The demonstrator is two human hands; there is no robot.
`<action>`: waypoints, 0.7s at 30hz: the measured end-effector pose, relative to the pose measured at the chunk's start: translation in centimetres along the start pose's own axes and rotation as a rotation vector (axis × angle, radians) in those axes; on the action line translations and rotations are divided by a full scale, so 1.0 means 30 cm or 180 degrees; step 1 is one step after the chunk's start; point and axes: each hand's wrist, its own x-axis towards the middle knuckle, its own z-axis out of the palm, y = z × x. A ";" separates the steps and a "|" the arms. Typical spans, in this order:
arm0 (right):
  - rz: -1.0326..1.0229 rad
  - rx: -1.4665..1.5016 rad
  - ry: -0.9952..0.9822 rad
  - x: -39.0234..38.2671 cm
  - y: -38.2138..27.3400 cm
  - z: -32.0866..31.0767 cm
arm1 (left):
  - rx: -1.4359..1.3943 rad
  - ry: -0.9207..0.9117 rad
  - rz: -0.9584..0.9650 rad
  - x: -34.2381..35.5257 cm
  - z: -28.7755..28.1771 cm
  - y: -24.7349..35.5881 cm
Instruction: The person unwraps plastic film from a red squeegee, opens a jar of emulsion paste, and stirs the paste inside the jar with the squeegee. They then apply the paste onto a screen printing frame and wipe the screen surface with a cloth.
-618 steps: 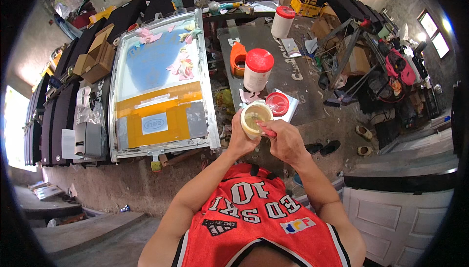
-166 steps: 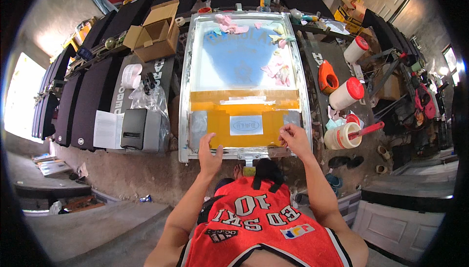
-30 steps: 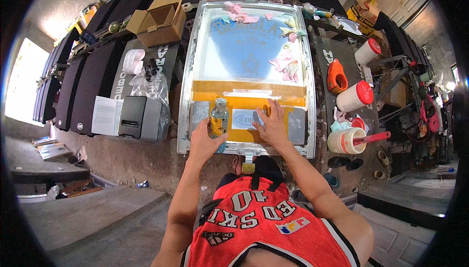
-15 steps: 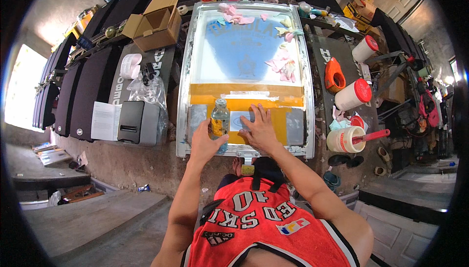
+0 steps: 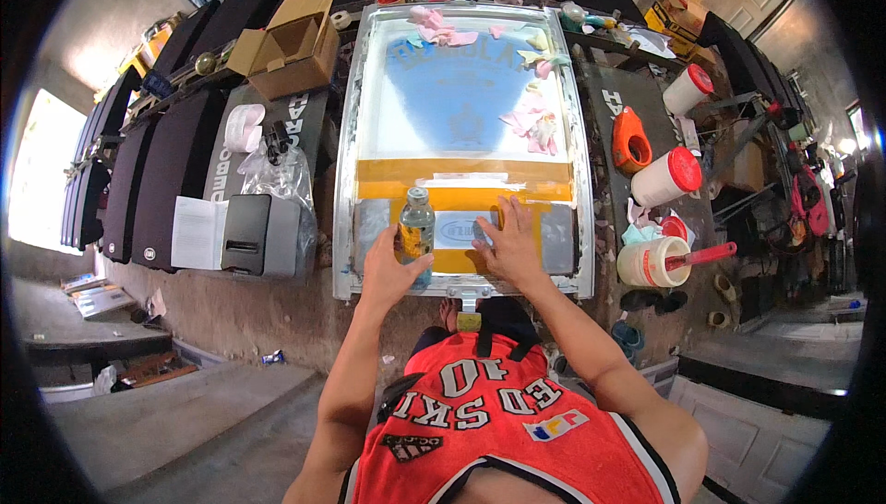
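A screen-printing frame (image 5: 583, 181) with a pale metal border lies in front of me. Its mesh is crossed by bands of yellow-brown tape (image 5: 388, 172). On the near part stands a small clear bottle (image 5: 418, 220) with a yellow label and bluish contents. My left hand (image 5: 389, 264) is curled around the bottle's lower part, thumb on its near side. To the right of it, my right hand (image 5: 509, 247) rests with fingers spread on the taped area, holding nothing. Between bottle and fingers a small oval design (image 5: 456, 230) shows in the mesh, partly covered by the fingertips.
Crumpled pink paper scraps (image 5: 531, 126) lie on the far mesh. Right of the frame are an orange tape dispenser (image 5: 632, 142), a red-lidded white jar (image 5: 666, 178) and an uncovered tub (image 5: 646, 264) with a red-handled tool. At left are an opened cardboard box (image 5: 293, 47) and a grey-black device (image 5: 247, 234).
My right hand has shifted to the right across the mesh, showing more of the oval design. The left hand and the bottle stay about where they were.
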 end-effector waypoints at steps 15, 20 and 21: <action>0.0026 0.0130 -0.0210 0.030 -0.085 0.044 | -0.0123 -0.0075 0.0042 0.021 0.003 0.013; 0.0195 0.0131 -0.0049 0.018 -0.055 0.030 | -0.0267 -0.0047 0.0062 0.018 -0.006 0.003; 0.0196 0.0130 -0.0034 0.017 -0.054 0.029 | -0.0286 -0.0035 0.0027 0.019 -0.006 0.003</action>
